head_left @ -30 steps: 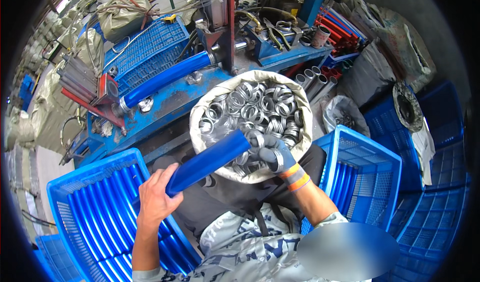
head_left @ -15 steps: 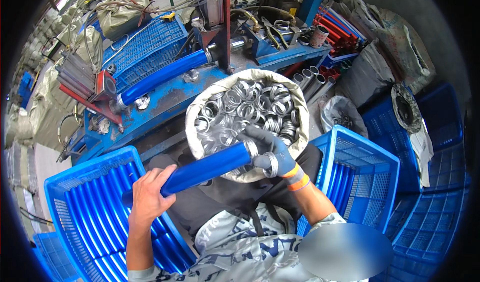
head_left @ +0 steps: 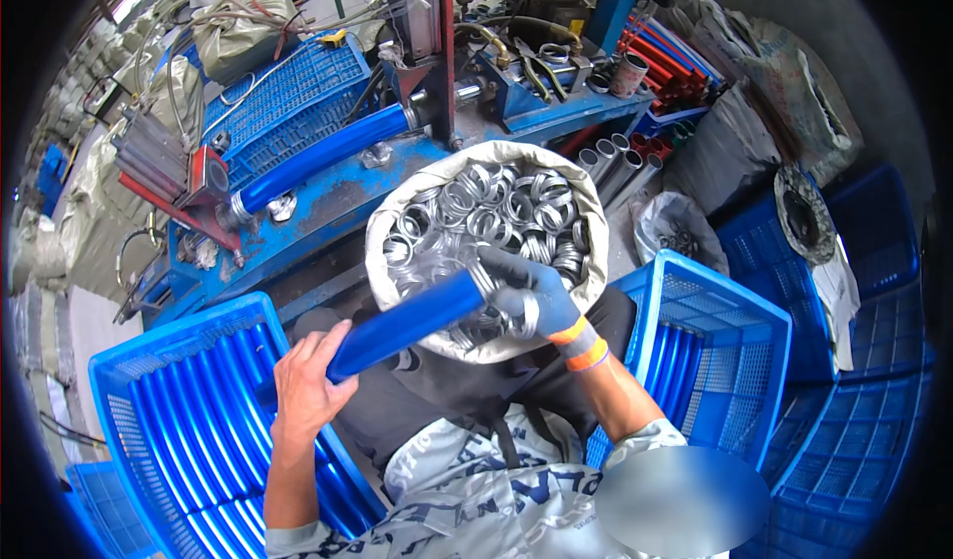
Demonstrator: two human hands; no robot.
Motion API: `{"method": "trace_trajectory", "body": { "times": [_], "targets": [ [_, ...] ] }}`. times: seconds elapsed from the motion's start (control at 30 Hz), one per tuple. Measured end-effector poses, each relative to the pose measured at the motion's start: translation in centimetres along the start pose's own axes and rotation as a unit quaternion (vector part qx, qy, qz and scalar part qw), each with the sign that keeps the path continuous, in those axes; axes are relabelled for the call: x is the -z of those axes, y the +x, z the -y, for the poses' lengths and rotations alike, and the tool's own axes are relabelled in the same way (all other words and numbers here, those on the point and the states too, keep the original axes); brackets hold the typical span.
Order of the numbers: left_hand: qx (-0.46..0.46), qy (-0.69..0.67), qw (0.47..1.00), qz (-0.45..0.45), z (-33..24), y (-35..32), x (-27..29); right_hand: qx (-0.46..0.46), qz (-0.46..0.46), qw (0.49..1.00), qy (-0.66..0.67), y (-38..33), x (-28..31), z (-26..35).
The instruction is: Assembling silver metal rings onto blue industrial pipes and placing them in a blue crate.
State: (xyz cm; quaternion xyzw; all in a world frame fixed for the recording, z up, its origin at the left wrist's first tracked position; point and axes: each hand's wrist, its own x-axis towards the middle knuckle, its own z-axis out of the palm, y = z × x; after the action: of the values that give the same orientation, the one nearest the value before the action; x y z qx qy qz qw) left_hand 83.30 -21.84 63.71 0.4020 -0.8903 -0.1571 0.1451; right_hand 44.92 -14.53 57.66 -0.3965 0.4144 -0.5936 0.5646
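My bare left hand (head_left: 312, 380) is wrapped round the lower left end of a blue tube (head_left: 409, 327), which slants up to the right over my lap. At the tube's upper end, my gloved right hand (head_left: 541, 293) has its fingers on a silver metal ring (head_left: 483, 279) sitting at the tube mouth. Another silver ring (head_left: 529, 314) is held against the fingers of the same glove. Just beyond, a white cloth sack (head_left: 586, 184) with a rolled rim holds many loose metal rings (head_left: 483, 223).
On my left stands a blue crate (head_left: 104, 368) of blue tubes; another blue crate (head_left: 769, 321) with tubes is on my right. Ahead, a blue metal bench (head_left: 328, 194) carries a clamped blue tube (head_left: 328, 160) and pliers (head_left: 544, 77). Grey pipes (head_left: 617, 167) lean behind the sack.
The tube's upper end and my right hand have shifted slightly left and up. My left hand has moved a little to the right, still gripping the tube.
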Motion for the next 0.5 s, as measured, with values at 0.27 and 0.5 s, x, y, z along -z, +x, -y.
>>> {"method": "trace_trajectory", "body": {
  "times": [0.27, 0.5],
  "targets": [
    [0.119, -0.541, 0.793, -0.254, 1.7, -1.7, -3.0, -0.155, -0.080, 0.976, -0.127, 0.8, 2.6, -3.8],
    [0.183, -0.752, 0.568, -0.279, -4.1, 0.1, -6.3, -0.081, -0.026, 0.987, 0.138, -0.6, -0.4, -3.7]
  ]
}}
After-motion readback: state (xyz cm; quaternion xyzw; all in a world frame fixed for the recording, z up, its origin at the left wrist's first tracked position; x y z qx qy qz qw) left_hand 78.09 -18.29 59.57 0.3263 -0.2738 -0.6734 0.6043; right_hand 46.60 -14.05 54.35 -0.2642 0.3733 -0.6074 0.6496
